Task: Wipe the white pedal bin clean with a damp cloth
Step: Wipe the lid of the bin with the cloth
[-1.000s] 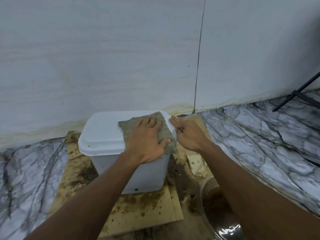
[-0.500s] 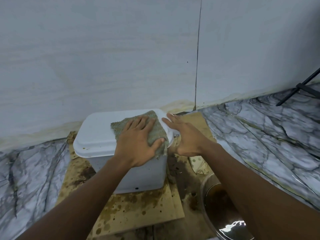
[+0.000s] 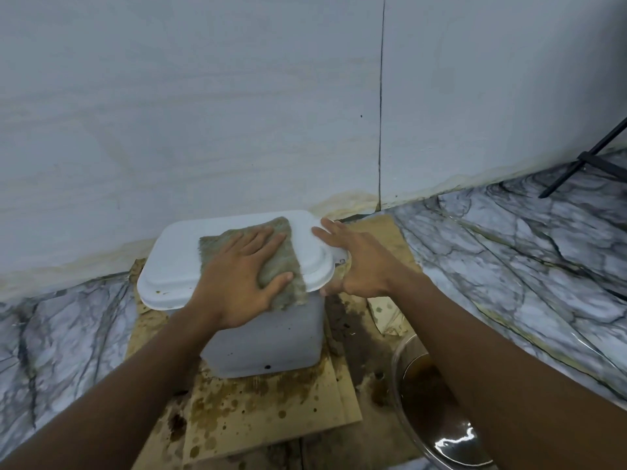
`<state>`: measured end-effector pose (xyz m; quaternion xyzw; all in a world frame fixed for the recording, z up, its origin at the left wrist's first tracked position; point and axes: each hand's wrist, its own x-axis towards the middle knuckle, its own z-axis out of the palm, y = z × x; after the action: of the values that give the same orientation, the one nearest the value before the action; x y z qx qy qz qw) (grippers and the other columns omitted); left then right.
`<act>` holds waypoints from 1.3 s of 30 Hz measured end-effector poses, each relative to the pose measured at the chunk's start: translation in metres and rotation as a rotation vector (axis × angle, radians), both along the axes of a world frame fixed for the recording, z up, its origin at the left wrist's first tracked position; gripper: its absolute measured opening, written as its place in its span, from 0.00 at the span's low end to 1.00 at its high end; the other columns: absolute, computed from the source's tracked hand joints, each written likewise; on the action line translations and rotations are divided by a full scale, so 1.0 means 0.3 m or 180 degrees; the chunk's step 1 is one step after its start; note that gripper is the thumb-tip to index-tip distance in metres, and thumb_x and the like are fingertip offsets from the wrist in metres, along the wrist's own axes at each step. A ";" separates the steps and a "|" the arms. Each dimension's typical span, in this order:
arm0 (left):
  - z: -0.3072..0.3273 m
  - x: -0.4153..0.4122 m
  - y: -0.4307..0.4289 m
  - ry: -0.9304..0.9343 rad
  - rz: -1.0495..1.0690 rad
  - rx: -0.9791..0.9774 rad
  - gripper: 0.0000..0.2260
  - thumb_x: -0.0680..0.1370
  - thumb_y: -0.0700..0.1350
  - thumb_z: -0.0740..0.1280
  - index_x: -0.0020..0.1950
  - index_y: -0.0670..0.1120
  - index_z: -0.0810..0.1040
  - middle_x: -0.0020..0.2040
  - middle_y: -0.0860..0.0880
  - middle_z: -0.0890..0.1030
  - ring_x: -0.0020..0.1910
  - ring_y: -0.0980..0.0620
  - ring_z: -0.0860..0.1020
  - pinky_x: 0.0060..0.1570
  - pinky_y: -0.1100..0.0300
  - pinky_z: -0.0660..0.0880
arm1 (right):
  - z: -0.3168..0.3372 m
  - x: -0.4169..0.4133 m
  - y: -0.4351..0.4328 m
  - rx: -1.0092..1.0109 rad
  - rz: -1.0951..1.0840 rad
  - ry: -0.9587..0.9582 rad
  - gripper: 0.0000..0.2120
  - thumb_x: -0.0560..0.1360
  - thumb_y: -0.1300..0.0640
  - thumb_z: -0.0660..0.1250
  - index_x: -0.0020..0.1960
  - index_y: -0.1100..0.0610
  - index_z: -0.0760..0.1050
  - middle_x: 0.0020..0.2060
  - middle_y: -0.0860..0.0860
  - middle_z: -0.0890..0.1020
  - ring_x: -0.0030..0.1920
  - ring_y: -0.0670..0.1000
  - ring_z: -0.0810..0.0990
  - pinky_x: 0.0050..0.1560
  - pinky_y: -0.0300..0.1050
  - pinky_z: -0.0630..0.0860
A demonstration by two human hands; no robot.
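The white pedal bin [image 3: 176, 259] stands against the wall with its lid closed. A grey-green damp cloth [image 3: 291, 262] lies over the right half of the lid and hangs a little over the front rim. My left hand [image 3: 244, 276] presses flat on the cloth, fingers spread. My right hand [image 3: 356, 262] rests against the lid's right end, fingers straight along the rim and thumb under the edge. A few brown specks show on the lid's front left rim.
The bin sits on stained brown cardboard [image 3: 271, 412] laid over marble-patterned floor [image 3: 509, 266]. A clear glass bowl [image 3: 400, 361] of dirty brown water stands at the lower right. A black tripod leg [image 3: 576, 167] reaches the floor far right.
My left hand has slid the cloth leftwards across the lid, uncovering its right end. My right hand has opened out flat against the lid's right edge.
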<state>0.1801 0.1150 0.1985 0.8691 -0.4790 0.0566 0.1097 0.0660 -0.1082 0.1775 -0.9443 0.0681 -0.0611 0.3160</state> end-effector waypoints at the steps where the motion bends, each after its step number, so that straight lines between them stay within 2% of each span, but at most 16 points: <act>1: 0.004 0.017 0.034 -0.0001 0.0046 0.0004 0.36 0.76 0.71 0.49 0.81 0.56 0.56 0.81 0.52 0.58 0.80 0.54 0.54 0.76 0.60 0.43 | 0.004 0.000 0.002 -0.0007 -0.0012 0.0019 0.51 0.65 0.42 0.80 0.80 0.42 0.54 0.80 0.41 0.51 0.80 0.45 0.48 0.79 0.56 0.51; 6: 0.003 0.014 0.019 -0.0056 0.0278 0.0066 0.38 0.76 0.71 0.50 0.81 0.53 0.58 0.81 0.49 0.59 0.80 0.50 0.55 0.78 0.56 0.45 | 0.015 0.000 0.013 -0.0202 -0.0048 0.0124 0.51 0.67 0.41 0.78 0.80 0.44 0.52 0.81 0.43 0.49 0.80 0.46 0.46 0.80 0.53 0.49; 8: 0.002 -0.021 -0.045 -0.0199 0.0278 0.0065 0.38 0.77 0.69 0.52 0.80 0.49 0.60 0.80 0.46 0.62 0.79 0.48 0.57 0.78 0.53 0.48 | 0.014 -0.001 0.013 -0.0209 -0.0050 0.0109 0.49 0.68 0.44 0.77 0.81 0.45 0.52 0.81 0.44 0.50 0.80 0.48 0.47 0.79 0.53 0.51; 11: -0.009 -0.068 -0.161 -0.0275 0.0210 0.0113 0.36 0.79 0.66 0.53 0.81 0.46 0.58 0.79 0.44 0.63 0.79 0.46 0.57 0.78 0.50 0.50 | 0.016 0.003 0.007 -0.0207 0.0043 0.0102 0.45 0.72 0.53 0.74 0.81 0.48 0.52 0.81 0.47 0.50 0.81 0.51 0.47 0.77 0.55 0.56; 14: -0.015 -0.078 -0.233 -0.0275 0.0186 0.0200 0.34 0.80 0.64 0.54 0.81 0.45 0.57 0.80 0.43 0.61 0.80 0.46 0.55 0.78 0.47 0.50 | 0.003 0.011 -0.001 -0.0093 0.0050 0.0047 0.43 0.73 0.52 0.73 0.81 0.51 0.53 0.81 0.48 0.51 0.81 0.52 0.48 0.77 0.56 0.57; 17: -0.008 -0.047 -0.196 -0.0087 0.0014 0.0189 0.34 0.81 0.63 0.55 0.82 0.48 0.54 0.81 0.46 0.58 0.81 0.47 0.53 0.79 0.49 0.49 | -0.016 0.016 -0.009 0.0004 0.0071 -0.0031 0.44 0.72 0.50 0.75 0.80 0.49 0.54 0.81 0.47 0.52 0.81 0.51 0.48 0.77 0.57 0.57; 22: 0.010 0.019 -0.022 0.0042 -0.0207 0.0169 0.33 0.78 0.64 0.55 0.81 0.54 0.56 0.81 0.52 0.58 0.80 0.53 0.53 0.76 0.60 0.43 | 0.003 0.003 -0.001 0.0016 0.0032 0.0047 0.49 0.67 0.42 0.79 0.79 0.44 0.56 0.80 0.43 0.51 0.80 0.47 0.48 0.79 0.55 0.52; 26: 0.031 0.052 0.028 0.0222 -0.0159 0.0190 0.36 0.75 0.69 0.54 0.81 0.56 0.57 0.81 0.55 0.57 0.80 0.55 0.53 0.75 0.61 0.43 | 0.034 0.000 0.010 0.0271 -0.0085 0.0189 0.40 0.73 0.43 0.74 0.79 0.43 0.58 0.80 0.41 0.53 0.80 0.45 0.49 0.80 0.55 0.52; 29: 0.020 0.024 -0.017 0.0068 -0.0091 0.0230 0.37 0.75 0.68 0.55 0.81 0.53 0.57 0.81 0.51 0.58 0.80 0.52 0.54 0.75 0.60 0.42 | 0.043 0.007 0.009 0.0781 -0.0309 0.0115 0.30 0.76 0.43 0.69 0.76 0.43 0.65 0.78 0.40 0.58 0.79 0.44 0.53 0.79 0.56 0.55; 31: 0.007 -0.005 -0.059 -0.0096 0.0031 0.0199 0.38 0.76 0.69 0.53 0.81 0.50 0.58 0.80 0.48 0.60 0.80 0.50 0.56 0.78 0.54 0.47 | 0.047 0.017 0.014 0.0881 -0.0383 0.0105 0.26 0.78 0.45 0.67 0.75 0.45 0.68 0.78 0.41 0.60 0.79 0.44 0.55 0.79 0.53 0.54; 33: -0.006 -0.037 -0.110 -0.0221 0.0126 0.0181 0.38 0.76 0.69 0.51 0.81 0.48 0.59 0.80 0.46 0.62 0.79 0.48 0.57 0.79 0.50 0.51 | 0.052 0.023 0.021 0.0904 -0.0421 0.0038 0.23 0.80 0.48 0.66 0.73 0.47 0.70 0.78 0.42 0.62 0.79 0.44 0.55 0.79 0.51 0.54; 36: -0.016 -0.075 -0.187 -0.0250 0.0181 0.0188 0.36 0.77 0.66 0.51 0.81 0.48 0.58 0.80 0.45 0.61 0.80 0.47 0.55 0.79 0.49 0.50 | 0.053 0.027 0.022 0.1008 -0.0454 -0.0047 0.19 0.82 0.55 0.62 0.73 0.51 0.71 0.78 0.46 0.63 0.79 0.46 0.56 0.79 0.51 0.54; 39: -0.017 -0.068 -0.204 -0.0199 0.0149 0.0172 0.36 0.78 0.66 0.50 0.81 0.49 0.56 0.81 0.46 0.59 0.80 0.48 0.54 0.79 0.50 0.48 | 0.041 0.032 0.022 0.1011 -0.0473 -0.0091 0.18 0.83 0.56 0.62 0.72 0.52 0.72 0.77 0.46 0.64 0.79 0.47 0.57 0.79 0.53 0.56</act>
<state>0.1596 0.0539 0.1933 0.8805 -0.4631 0.0734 0.0697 0.0756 -0.1015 0.1897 -0.8740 0.1420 -0.0861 0.4567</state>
